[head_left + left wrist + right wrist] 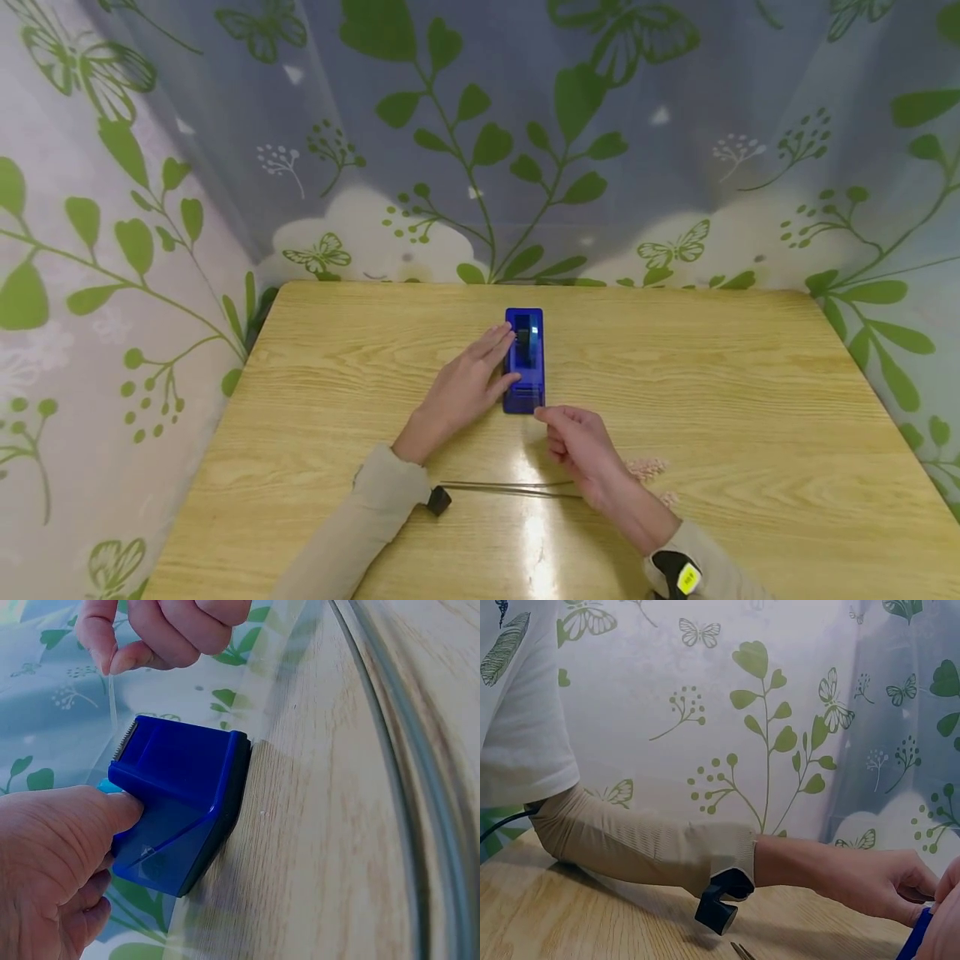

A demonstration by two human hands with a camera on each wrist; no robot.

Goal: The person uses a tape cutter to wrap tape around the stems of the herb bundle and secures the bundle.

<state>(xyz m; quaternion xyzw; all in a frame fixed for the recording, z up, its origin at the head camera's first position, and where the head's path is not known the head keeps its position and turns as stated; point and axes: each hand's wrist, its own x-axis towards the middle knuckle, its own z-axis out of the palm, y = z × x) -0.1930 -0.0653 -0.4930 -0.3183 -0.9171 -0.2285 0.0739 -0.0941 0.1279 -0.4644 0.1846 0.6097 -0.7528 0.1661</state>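
Observation:
A blue tape dispenser [528, 375] stands on the wooden table, a tape roll [534, 333] in its upper part. My left hand [461, 387] holds it from the left; the left wrist view shows the thumb [124, 810] against its side and the fingers curled below. At the toothed cutter end, my right hand [581, 450] pinches the end of a clear tape strip [112, 705] between thumb and forefinger. That strip runs taut from the dispenser up to the fingertips. In the right wrist view the dispenser shows only as a blue edge [915, 941].
Two thin stems [510, 486] lie across the table nearer the body, passing behind the right forearm. Small pink flower heads [647, 468] show beyond that arm. A curtain [480, 167] with leaves and butterflies hangs along the table's [337, 333] far edge.

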